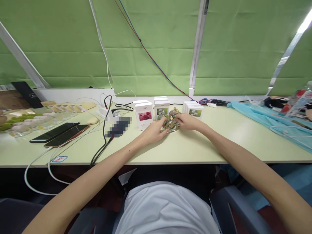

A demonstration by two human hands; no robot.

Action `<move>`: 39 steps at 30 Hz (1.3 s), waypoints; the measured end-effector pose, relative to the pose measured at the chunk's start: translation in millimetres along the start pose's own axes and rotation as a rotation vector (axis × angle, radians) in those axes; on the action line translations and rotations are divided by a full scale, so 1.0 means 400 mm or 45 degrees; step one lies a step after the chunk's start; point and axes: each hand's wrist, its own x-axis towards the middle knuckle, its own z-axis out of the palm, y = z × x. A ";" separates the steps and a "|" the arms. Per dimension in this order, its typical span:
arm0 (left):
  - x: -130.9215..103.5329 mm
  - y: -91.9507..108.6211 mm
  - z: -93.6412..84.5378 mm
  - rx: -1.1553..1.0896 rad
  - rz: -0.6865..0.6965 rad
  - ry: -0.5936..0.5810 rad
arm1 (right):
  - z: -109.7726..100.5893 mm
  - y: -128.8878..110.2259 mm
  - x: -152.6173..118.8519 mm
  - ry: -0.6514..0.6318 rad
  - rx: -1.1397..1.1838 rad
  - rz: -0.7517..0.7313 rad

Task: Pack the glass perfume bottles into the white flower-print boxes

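Note:
At the middle of the table, my left hand [156, 130] curves its thumb and fingers around an ornate clear glass bottle [171, 124] with gold-coloured parts. My right hand [186, 121] is closed on a second gold-trimmed glass bottle [174, 112] close beside it. The two pieces overlap, and my fingers cover part of them. Just behind stands a white box with a green-and-white flower picture [162, 109]. A white box with red flowers [144, 116] is left of my left hand, and more white flower boxes [195, 110] stand behind my right hand.
Black and white cables and a power strip [105, 112] lie to the left, with two phones [55, 132] and clear trays of round items [23, 125] farther left. A blue plastic sheet [263, 117] covers the right side. A green fabric wall [156, 65] rises behind.

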 end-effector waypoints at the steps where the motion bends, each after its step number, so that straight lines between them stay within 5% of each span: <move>1: 0.000 0.001 -0.001 0.002 -0.001 -0.003 | 0.000 0.000 0.000 0.003 0.000 0.000; 39: 0.002 0.006 -0.004 0.012 -0.005 -0.015 | 0.015 0.011 0.011 0.183 0.165 -0.081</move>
